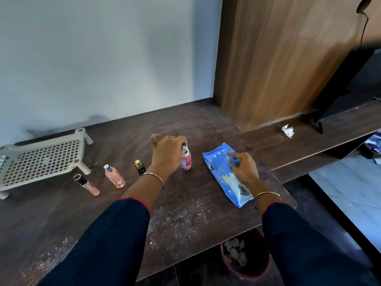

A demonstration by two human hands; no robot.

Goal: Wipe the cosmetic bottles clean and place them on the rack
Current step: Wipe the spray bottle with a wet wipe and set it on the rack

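Observation:
A small pink bottle point(186, 161) stands upright near the middle of the dark wooden table point(195, 223). My left hand point(168, 153) pinches its white cap from above. My right hand point(243, 167) rests on a blue pack of wipes point(224, 174), its fingers curled at the pack's opening. Left of the pink bottle stand a small black bottle with a gold cap point(140, 167), a peach-coloured bottle with a silver cap point(114, 176) and a slim tube with a black cap point(86, 184). A beige perforated rack point(41, 159) sits at the far left by the wall.
White powder dusts the table's front. A crumpled tissue point(288, 131) lies on the lower shelf at the right, near a black screen stand point(318, 125). A maroon bin point(245, 256) with used wipes stands under the table's front edge. A wooden panel rises behind right.

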